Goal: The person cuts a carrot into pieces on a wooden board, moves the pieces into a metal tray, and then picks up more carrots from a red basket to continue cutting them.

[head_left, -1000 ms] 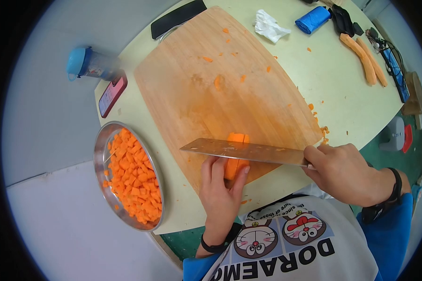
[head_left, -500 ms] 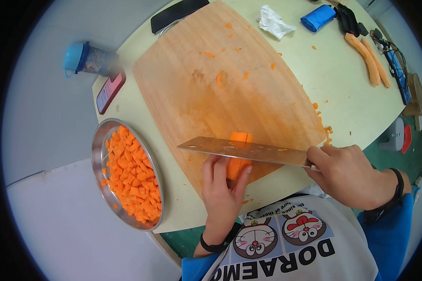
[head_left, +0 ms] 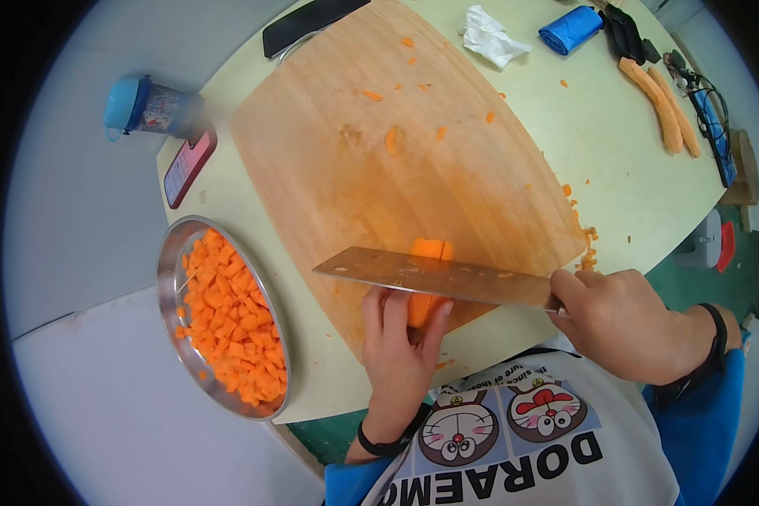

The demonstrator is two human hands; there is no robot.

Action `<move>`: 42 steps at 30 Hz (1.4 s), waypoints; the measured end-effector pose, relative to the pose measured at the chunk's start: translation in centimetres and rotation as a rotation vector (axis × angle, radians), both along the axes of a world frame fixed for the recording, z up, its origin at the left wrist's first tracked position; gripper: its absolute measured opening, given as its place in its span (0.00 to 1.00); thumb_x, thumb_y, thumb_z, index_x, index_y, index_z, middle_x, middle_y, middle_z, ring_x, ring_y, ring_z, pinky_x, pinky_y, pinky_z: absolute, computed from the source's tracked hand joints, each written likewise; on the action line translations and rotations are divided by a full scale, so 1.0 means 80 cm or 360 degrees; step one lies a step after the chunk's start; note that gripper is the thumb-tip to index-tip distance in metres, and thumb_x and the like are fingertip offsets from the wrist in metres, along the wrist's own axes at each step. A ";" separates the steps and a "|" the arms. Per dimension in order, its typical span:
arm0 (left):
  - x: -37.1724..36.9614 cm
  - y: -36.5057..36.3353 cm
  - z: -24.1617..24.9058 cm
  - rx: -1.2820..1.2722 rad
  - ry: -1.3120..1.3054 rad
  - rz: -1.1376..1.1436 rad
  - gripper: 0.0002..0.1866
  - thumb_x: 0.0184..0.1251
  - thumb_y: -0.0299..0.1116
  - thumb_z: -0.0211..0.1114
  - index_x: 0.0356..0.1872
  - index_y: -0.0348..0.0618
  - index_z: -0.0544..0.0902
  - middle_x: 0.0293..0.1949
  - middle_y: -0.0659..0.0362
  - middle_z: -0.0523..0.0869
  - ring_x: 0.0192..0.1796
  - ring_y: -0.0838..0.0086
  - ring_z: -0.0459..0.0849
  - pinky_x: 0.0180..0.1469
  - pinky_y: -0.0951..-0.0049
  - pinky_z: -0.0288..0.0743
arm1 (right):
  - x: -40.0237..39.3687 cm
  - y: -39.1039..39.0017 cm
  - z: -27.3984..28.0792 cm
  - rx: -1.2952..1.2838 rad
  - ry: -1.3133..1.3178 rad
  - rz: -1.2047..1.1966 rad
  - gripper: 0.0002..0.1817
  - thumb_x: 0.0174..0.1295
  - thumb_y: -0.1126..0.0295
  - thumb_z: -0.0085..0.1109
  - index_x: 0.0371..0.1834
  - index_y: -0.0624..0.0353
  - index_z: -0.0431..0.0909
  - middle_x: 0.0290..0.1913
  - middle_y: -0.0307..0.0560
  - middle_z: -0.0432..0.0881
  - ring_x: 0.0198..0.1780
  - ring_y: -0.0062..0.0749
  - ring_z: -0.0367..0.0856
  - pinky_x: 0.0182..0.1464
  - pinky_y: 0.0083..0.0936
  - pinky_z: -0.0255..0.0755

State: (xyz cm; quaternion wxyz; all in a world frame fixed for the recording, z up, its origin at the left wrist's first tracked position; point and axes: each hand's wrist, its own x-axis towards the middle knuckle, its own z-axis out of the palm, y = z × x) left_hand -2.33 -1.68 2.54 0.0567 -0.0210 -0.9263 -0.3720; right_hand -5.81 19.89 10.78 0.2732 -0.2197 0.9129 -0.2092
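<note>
My right hand [head_left: 620,325] grips the handle of a wide cleaver [head_left: 447,278]. Its blade lies across a carrot piece [head_left: 431,248] near the front edge of the wooden cutting board [head_left: 312,135]. A lengthwise cut line shows in the carrot beyond the blade, and the blade hides its middle. My left hand [head_left: 403,346] pinches the near end of the carrot, fingertips close under the blade's edge. To the left, an oval metal dish [head_left: 167,304] holds a heap of diced carrot [head_left: 232,316].
Carrot scraps lie on the board and along its right edge. At the back are a crumpled tissue [head_left: 491,38], a blue roll [head_left: 572,30] and two peeled carrots [head_left: 662,105]. A phone [head_left: 190,169] and a blue-lidded bottle [head_left: 148,108] stand at the left table edge.
The cleaver has shifted slightly left and down across the carrot. My left hand keeps its grip on the carrot; the whole view has drifted a little.
</note>
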 end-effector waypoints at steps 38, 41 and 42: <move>0.014 0.000 0.017 0.0129 -0.0031 0.0142 0.27 0.44 0.31 0.75 0.48 0.36 0.75 0.43 0.57 0.72 0.21 0.80 0.69 0.23 0.83 0.66 | 0.014 -0.015 0.025 -0.0106 0.0246 -0.0046 0.10 0.58 0.69 0.53 0.27 0.66 0.70 0.16 0.55 0.74 0.21 0.50 0.77 0.23 0.38 0.71; 0.021 -0.007 0.007 0.0055 0.0044 0.0086 0.26 0.45 0.30 0.74 0.47 0.37 0.76 0.43 0.57 0.73 0.22 0.81 0.69 0.24 0.83 0.66 | 0.018 -0.013 0.019 -0.0104 0.0269 -0.0020 0.09 0.58 0.70 0.53 0.27 0.66 0.70 0.16 0.56 0.75 0.21 0.50 0.77 0.23 0.38 0.71; 0.022 -0.007 0.005 0.0054 0.0046 0.0084 0.26 0.45 0.30 0.74 0.47 0.37 0.76 0.43 0.57 0.73 0.22 0.81 0.69 0.24 0.83 0.66 | 0.018 -0.012 0.016 -0.0106 0.0271 -0.0022 0.09 0.58 0.70 0.53 0.27 0.66 0.70 0.16 0.56 0.75 0.21 0.50 0.77 0.23 0.38 0.71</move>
